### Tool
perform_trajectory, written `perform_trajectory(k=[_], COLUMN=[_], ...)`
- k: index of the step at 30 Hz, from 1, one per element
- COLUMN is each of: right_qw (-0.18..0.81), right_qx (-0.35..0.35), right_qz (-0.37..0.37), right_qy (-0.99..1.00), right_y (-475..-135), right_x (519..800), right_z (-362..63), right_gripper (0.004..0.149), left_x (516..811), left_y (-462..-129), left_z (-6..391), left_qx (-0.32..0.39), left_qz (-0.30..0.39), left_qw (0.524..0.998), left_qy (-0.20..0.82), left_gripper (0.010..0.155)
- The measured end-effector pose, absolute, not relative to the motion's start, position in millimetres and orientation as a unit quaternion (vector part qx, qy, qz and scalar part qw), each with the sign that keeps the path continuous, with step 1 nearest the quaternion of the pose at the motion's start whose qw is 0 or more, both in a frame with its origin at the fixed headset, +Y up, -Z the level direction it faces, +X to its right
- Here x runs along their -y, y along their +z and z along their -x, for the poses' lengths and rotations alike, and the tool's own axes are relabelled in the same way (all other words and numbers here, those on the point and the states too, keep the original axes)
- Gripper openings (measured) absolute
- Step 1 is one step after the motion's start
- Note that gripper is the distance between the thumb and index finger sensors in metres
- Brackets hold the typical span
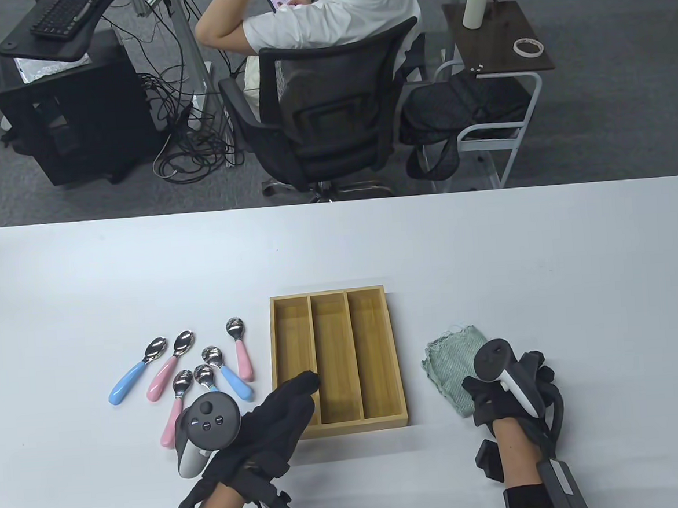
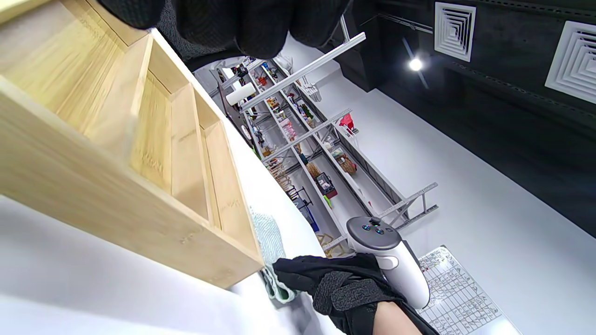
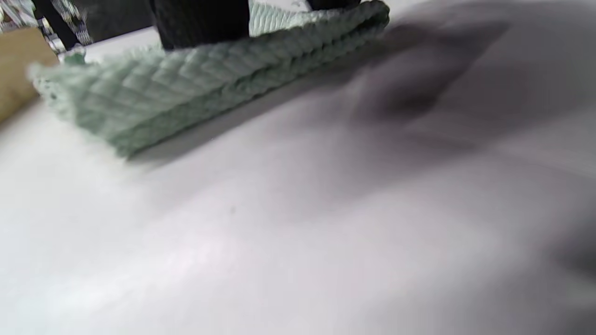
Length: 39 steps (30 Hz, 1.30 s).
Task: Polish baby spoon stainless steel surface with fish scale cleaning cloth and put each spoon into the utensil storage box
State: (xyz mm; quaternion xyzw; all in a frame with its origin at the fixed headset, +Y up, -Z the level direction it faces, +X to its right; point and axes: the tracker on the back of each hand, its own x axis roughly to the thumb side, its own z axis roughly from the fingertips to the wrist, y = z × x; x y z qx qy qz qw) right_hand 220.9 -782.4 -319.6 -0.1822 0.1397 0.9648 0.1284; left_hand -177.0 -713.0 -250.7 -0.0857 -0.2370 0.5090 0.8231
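Note:
Several baby spoons (image 1: 167, 370) with pink or blue handles lie in a loose group left of the wooden utensil box (image 1: 342, 423). Its three compartments (image 2: 153, 135) hold nothing. My left hand (image 1: 301, 384) reaches over the box's near left corner with straight fingers (image 2: 223, 23) and holds nothing. A folded pale green fish scale cloth (image 1: 450, 353) lies right of the box. My right hand (image 1: 479, 392) rests on the cloth's near edge (image 2: 270, 242), and one gloved finger (image 3: 200, 18) lies on top of the folded cloth (image 3: 186, 88).
The white table (image 1: 490, 255) stretches far behind the box. Beyond its far edge a person sits in a black office chair (image 1: 330, 121), facing away. A small side table (image 1: 498, 40) stands at the back right, and cables lie on the floor at the back left.

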Motion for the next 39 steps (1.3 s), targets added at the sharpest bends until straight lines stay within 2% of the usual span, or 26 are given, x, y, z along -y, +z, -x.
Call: perform_trajectory(k=[4,6,13,18,20,23,27,32,35,39], right_qw=[0.127,0.143,0.316,0.412,0.43,0.434,0.427,0.429,0.425,0.424], right_qx=[-0.097,-0.071,-0.018,-0.002,0.007,0.007,0.015,0.022,0.022,0.023], right_qz=[0.184,0.182,0.177,0.163,0.153,0.132,0.115,0.106,0.103,0.098], right_qy=[0.97,0.97,0.932,0.897,0.89,0.891,0.897,0.897,0.899,0.9], right_y=[-321,-320,-305,-296,-294,-293,-289,-286,-285,-284], right_x=[779,775,750,737,733,730,726,723,723,723], right_z=[-218,-218,-227,-236,-237,-234,-226,-223,-222,-220], right_gripper=[0.05,0.045,0.044,0.048,0.054,0.052,0.041,0.04,0.04,0.04], left_x=[714,714,711,683,668,648,641,671,697,720], left_y=[-251,-252,-252,-261,-268,-282,-300,-316,-321,-326], left_z=[177,178,188,220,246,289,343,395,407,408], left_qx=[0.233,0.23,0.214,0.181,0.138,0.055,-0.056,-0.178,-0.201,-0.192], left_qz=[0.086,0.086,0.073,0.016,-0.02,-0.058,-0.033,0.022,0.075,0.103], left_qw=[0.827,0.827,0.822,0.805,0.817,0.864,0.911,0.955,0.971,0.975], left_qy=[0.505,0.505,0.523,0.564,0.559,0.497,0.406,0.238,0.106,0.03], left_gripper=[0.078,0.078,0.076,0.073,0.069,0.065,0.062,0.06,0.06,0.064])
